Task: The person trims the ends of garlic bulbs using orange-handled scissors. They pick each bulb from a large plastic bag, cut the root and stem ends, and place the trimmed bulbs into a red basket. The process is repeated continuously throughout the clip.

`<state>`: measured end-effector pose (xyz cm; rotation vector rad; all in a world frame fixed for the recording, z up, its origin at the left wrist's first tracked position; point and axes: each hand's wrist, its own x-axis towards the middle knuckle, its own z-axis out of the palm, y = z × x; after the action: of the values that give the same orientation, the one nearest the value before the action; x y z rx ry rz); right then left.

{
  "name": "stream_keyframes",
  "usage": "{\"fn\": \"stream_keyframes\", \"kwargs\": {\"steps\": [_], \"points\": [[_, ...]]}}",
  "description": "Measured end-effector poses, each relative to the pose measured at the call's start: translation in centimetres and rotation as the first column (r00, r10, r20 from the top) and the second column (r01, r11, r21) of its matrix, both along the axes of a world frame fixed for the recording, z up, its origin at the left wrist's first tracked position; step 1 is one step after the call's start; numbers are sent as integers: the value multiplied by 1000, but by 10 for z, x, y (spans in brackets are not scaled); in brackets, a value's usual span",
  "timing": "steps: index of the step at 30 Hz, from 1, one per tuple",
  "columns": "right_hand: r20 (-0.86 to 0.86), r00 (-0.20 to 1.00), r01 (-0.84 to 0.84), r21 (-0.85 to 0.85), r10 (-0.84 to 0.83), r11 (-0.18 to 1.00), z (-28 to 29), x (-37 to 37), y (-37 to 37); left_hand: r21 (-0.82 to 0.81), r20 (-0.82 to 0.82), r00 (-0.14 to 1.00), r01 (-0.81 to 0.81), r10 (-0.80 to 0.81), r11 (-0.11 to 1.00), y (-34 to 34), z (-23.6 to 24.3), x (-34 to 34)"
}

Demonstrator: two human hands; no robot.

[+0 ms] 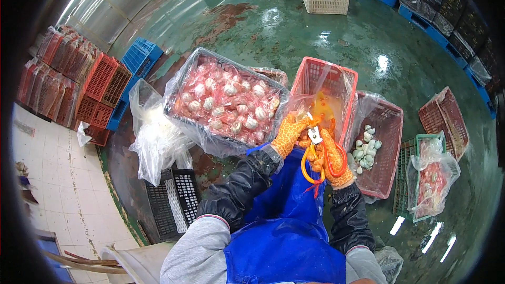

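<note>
Wears a blue apron (pixel 284 256) over a grey top (pixel 195 250) at the bottom of the frame, with glossy black sleeves (pixel 226 197) covering both forearms. Grips a pair of scissors (pixel 314 135) right of centre, the right hand (pixel 332 153) in a mottled orange glove curled around the handles, one yellow-orange and one red-orange, the pale metal blades pointing upward in the frame. Keeps the left hand (pixel 288 134), gloved alike, just beside the blades with fingers bent and drawn together; cannot tell from this view the contents, if any, of that grasp. Works at the near end of a red crate (pixel 314 71) at centre, lined with clear plastic around a wet yellow-orange mass (pixel 322 106). Has to the left a dark crate (pixel 176 87) of red-wrapped packets (pixel 230 89) with pale, rounded pieces inside, and to the right a darker red crate (pixel 388 118) with loose, pale greenish pieces (pixel 366 150). Has also, at lower left, a black crate (pixel 158 200) below a heap of clear bags (pixel 158 134), and at right a green crate (pixel 405 173) near a dull red one. Faces a wet green floor (pixel 247 21), with stacked red crates (pixel 63 68) and a blue pallet (pixel 138 58) at upper left, cream crates (pixel 326 4) at top and dark crates (pixel 452 10) at upper right.
</note>
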<state>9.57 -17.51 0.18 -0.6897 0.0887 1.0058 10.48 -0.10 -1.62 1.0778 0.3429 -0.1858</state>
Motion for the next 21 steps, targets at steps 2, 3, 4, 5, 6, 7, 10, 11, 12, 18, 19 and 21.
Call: {"fn": "stream_keyframes", "kwargs": {"steps": [2,3,4,5,6,7,10,11,12,18,19,21], "points": [[81,997,-2,-146,14,989,0,2,-2,12,33,998,-62,61,998,5,-38,3],[90,995,-39,-123,50,992,6,3,-6,10,59,998,32,-32,999,15,-43,7],[155,984,-49,-210,82,976,10,5,-6,41,130,991,-48,42,998,13,-51,9],[212,970,-52,-300,119,953,12,5,-7,63,198,974,-128,113,990,3,-41,7],[265,950,-50,-387,163,921,14,5,-7,80,266,947,-209,182,975,-3,-36,6],[356,918,-35,-366,174,930,16,3,-7,200,291,953,-142,80,969,1,-40,6],[406,872,7,-572,276,820,25,7,-6,238,80,995,32,-53,971,8,-30,6],[283,945,-22,-444,163,896,18,7,-14,194,42,995,82,-92,977,5,-17,1],[330,942,10,-206,60,979,0,7,-23,171,158,980,-149,122,974,-10,-6,-5],[39,731,678,-155,-681,719,-24,-18,-55,268,157,988,-37,-6,963,42,-22,-38],[-39,816,576,-35,-577,817,-72,-17,-83,601,151,988,-90,-2,794,57,-20,-42],[264,897,391,-95,-355,915,-144,-27,-139,832,313,946,-314,81,456,94,-31,-44]]}}
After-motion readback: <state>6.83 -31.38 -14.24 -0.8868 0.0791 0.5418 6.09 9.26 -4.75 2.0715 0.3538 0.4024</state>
